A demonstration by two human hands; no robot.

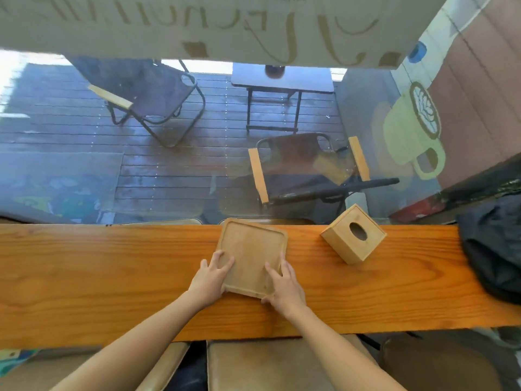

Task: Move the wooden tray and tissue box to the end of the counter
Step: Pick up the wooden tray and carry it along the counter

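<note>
Head view: the wooden tray [251,249] sat mid-tabletop [112,277], slightly turned. Both hands were grasping it at the near corners, left hand [210,279] at about 7 o'clock of the tray, right hand [283,289] at 5 o'clock, fingers curled over the rim. The tissue box [352,235] sat apart at the tray's 3 o'clock, tilted. A dark bag [493,244] lay at the far right end.

The dark bag [496,249] is cut off by the right edge; both hands hide the tray's near corners.
</note>
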